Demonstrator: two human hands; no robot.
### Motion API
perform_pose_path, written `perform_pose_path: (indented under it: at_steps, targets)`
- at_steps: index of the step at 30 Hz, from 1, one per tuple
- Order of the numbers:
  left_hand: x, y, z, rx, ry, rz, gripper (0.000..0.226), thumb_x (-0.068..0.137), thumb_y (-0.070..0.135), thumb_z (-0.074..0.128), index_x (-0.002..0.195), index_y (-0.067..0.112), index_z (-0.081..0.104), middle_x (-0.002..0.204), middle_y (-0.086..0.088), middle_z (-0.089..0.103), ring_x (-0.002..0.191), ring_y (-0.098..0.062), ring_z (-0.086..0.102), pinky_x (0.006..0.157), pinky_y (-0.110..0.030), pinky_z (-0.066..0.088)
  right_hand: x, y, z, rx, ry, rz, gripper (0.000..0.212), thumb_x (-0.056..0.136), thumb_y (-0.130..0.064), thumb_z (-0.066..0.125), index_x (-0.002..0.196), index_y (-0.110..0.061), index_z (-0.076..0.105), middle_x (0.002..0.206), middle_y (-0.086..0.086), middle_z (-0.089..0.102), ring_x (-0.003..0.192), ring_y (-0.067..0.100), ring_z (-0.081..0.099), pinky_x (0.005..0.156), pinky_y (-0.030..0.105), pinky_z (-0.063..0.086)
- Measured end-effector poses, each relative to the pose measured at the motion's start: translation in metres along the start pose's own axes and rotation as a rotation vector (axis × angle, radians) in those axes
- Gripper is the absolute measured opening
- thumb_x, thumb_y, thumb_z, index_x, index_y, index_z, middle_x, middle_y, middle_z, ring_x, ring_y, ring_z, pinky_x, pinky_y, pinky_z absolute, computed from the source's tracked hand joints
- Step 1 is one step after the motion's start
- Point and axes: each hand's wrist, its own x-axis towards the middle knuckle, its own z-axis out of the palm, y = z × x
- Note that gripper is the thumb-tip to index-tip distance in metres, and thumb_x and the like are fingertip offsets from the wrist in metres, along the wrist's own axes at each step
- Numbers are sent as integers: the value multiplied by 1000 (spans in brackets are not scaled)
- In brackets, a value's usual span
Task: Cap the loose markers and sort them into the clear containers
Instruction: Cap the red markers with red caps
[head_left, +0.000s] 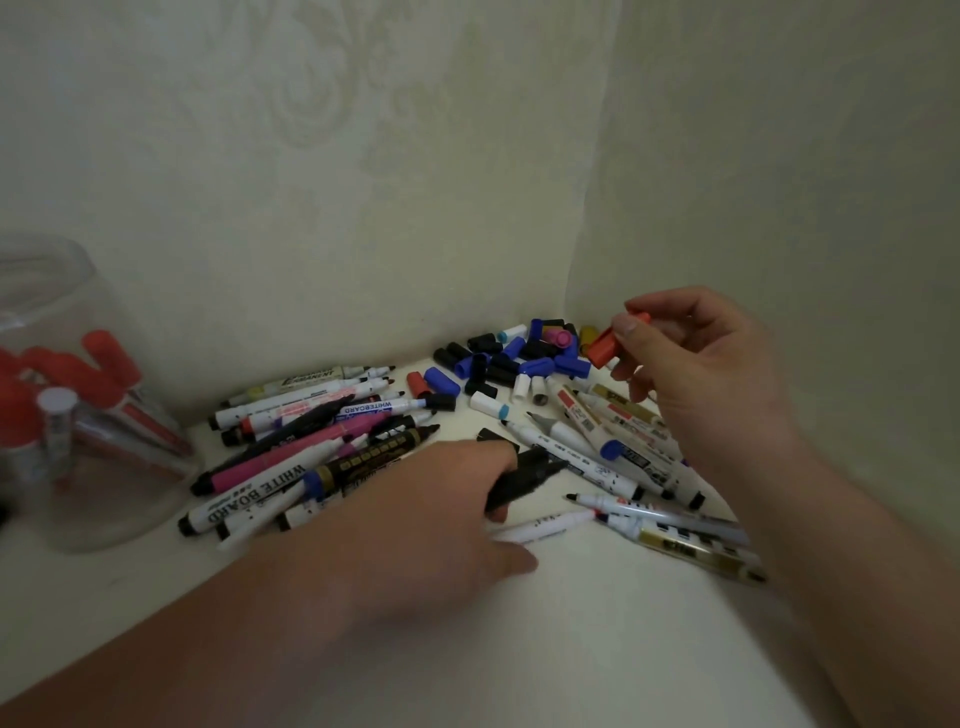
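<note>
Head view: "WHITE BOARD" marker (260, 491)

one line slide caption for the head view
Left hand grips a black marker, right hand pinches a red cap, over loose markers and caps beside a clear container.

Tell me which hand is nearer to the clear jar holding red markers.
Left. The left hand grips a black marker mid-table, right of the jar; the right hand holds a red cap farther right.
</note>
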Motion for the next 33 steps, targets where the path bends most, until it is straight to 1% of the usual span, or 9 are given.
perform_pose_path:
  at_steps: [6, 10, 13, 15, 19, 22, 25, 28, 33]
  targets:
    - [1, -8, -4, -54, 0, 53, 19, 88, 40, 67, 96, 42, 50, 90, 13, 60, 78, -3, 57, 63, -14, 43, 8, -1, -9, 37, 117, -6, 8, 93, -10, 66, 100, -11, 64, 74, 3, 75, 62, 17, 66, 50, 28, 51]
    - [4, -11, -3, -313, 114, 47, 21, 85, 28, 70, 95, 42, 58, 79, 12, 58, 65, 7, 52, 53, -9, 41, 15, 3, -12, 105, 171, 37, 8, 95, -9, 65, 97, -16, 62, 74, 2, 75, 64, 18, 67, 53, 29, 50]
    - [8, -13, 2, -515, 172, 23, 21, 86, 19, 68, 93, 38, 62, 70, 15, 60, 59, 4, 53, 53, -12, 43, 16, 4, -12, 134, 143, 80, 9, 94, -7, 64, 97, -14, 60, 75, 4, 75, 68, 21, 71, 57, 30, 54]
    - [9, -14, 4, -708, 141, -5, 20, 91, 12, 64, 98, 31, 63, 65, 10, 61, 50, -1, 51, 50, -19, 44, 14, 2, -12, 150, 54, 83, 10, 93, -3, 64, 97, -9, 59, 80, 10, 76, 73, 27, 74, 63, 33, 58]
    - [9, -21, -3, -1065, 127, -44, 16, 91, 8, 63, 103, 17, 60, 73, -13, 65, 60, -27, 58, 57, -37, 46, 2, -6, -10, -98, -294, 55, 13, 86, -1, 72, 95, -3, 62, 81, 11, 76, 69, 24, 72, 63, 28, 58]
    - [5, -25, -18, -1256, 221, -74, 25, 87, -1, 64, 109, 12, 61, 82, -17, 67, 64, -32, 64, 61, -40, 49, -8, -5, 0, -412, -572, -46, 13, 81, -11, 81, 85, -20, 72, 76, 0, 75, 68, 18, 69, 66, 29, 57]
    - [-3, -29, -21, -1264, 228, -81, 31, 94, -1, 60, 121, 13, 59, 86, -14, 73, 73, -31, 70, 69, -42, 55, -14, -1, 8, -626, -781, -83, 14, 82, -19, 79, 86, -31, 72, 76, -10, 73, 67, 6, 64, 70, 31, 57]
    - [-16, -30, -5, -1225, 242, -101, 35, 92, 6, 62, 124, 17, 60, 91, -12, 76, 82, -31, 74, 69, -38, 57, -18, -2, 12, -763, -857, -118, 15, 83, -29, 78, 92, -35, 69, 82, -15, 71, 75, 3, 64, 75, 32, 57]
    - [-29, -39, 13, -1259, 332, -102, 41, 77, 11, 68, 117, 9, 65, 100, -12, 77, 95, -29, 75, 73, -37, 57, -21, -8, 11, -808, -849, -150, 25, 80, -34, 80, 100, -39, 66, 89, -21, 64, 83, -4, 59, 71, 15, 50]
